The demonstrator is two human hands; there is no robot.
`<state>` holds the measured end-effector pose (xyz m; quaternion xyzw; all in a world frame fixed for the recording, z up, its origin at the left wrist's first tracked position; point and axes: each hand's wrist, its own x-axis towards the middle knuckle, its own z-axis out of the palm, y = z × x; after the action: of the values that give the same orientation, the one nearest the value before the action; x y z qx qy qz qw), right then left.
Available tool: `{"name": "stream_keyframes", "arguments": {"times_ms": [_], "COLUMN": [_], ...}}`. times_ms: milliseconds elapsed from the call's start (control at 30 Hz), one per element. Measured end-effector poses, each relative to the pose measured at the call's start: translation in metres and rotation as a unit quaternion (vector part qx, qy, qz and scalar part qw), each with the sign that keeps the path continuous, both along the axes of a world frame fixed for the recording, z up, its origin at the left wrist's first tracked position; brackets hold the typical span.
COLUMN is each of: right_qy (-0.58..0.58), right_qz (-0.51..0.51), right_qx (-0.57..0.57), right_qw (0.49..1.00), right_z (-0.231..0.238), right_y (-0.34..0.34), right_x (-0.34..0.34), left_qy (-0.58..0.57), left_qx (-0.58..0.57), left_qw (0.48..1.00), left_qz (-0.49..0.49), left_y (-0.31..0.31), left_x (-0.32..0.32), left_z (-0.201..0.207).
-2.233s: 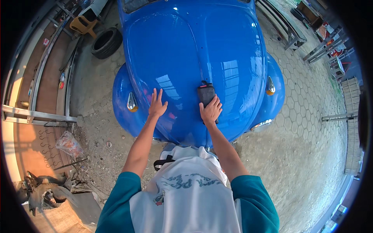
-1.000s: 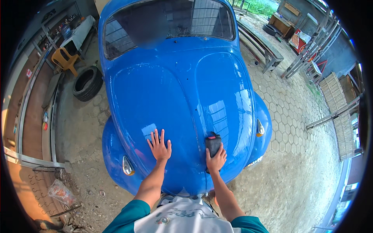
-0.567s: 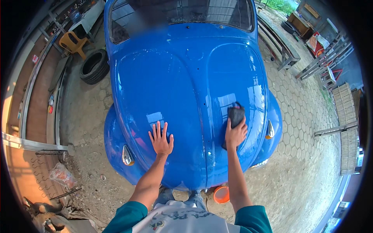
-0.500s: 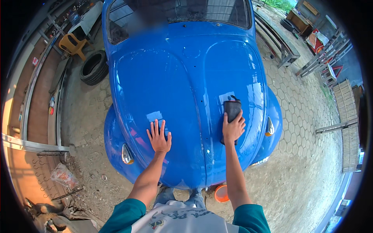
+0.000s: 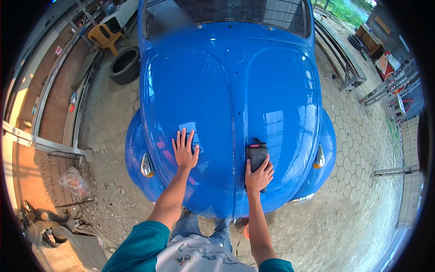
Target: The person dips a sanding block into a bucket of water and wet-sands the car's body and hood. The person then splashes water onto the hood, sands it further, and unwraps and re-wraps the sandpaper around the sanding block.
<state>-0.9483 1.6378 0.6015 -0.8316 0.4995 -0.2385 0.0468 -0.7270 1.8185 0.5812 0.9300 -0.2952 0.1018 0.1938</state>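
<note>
In front of me is the glossy blue front hood (image 5: 190, 86) of a rounded car, with a raised ridge down its middle. My left hand (image 5: 185, 152) lies flat on the hood left of the ridge, fingers spread, holding nothing. Just right of the ridge, my right hand (image 5: 259, 176) grips a dark oblong block-like pad (image 5: 256, 155) from above and rests it on the hood. A short loop and a pinkish-red patch show at the pad's far end. Its underside is hidden.
Chrome-and-amber lamps sit on the left (image 5: 146, 166) and right (image 5: 320, 157) fenders. The windshield (image 5: 253, 12) lies beyond the hood. At left are a tyre (image 5: 124, 66) and a yellow chair (image 5: 104, 38); at right, a long bench (image 5: 346, 68). An orange bucket (image 5: 246, 231) is partly hidden by my right forearm.
My right hand has slid the pad nearer to me and left toward the ridge. My left hand stays flat at about the same spot on the hood. The view has shifted.
</note>
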Motion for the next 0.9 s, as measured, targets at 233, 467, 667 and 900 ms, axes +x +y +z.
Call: {"name": "stream_keyframes", "arguments": {"times_ms": [233,467,667,900], "right_qy": [0.006,0.048,0.027,0.091], "right_qz": [-0.008,-0.055,-0.032,-0.052], "right_qx": [-0.006,0.008,0.013,-0.079], "right_qw": [1.0,0.997,0.999,0.991], "right_z": [0.036,0.055,0.033,0.001], "right_y": [-0.053,-0.096,-0.043,0.077], "right_x": [0.097,0.164,0.116,0.069], "left_qy": [0.012,0.059,0.076,0.063], "left_qx": [-0.003,-0.009,-0.024,-0.032], "left_qw": [1.0,0.998,0.996,0.996], "left_qz": [-0.01,-0.02,-0.039,-0.051], "left_y": [0.0,0.0,-0.006,-0.011], "left_x": [-0.005,-0.008,-0.009,-0.011], "left_z": [0.004,0.004,0.003,-0.003]}}
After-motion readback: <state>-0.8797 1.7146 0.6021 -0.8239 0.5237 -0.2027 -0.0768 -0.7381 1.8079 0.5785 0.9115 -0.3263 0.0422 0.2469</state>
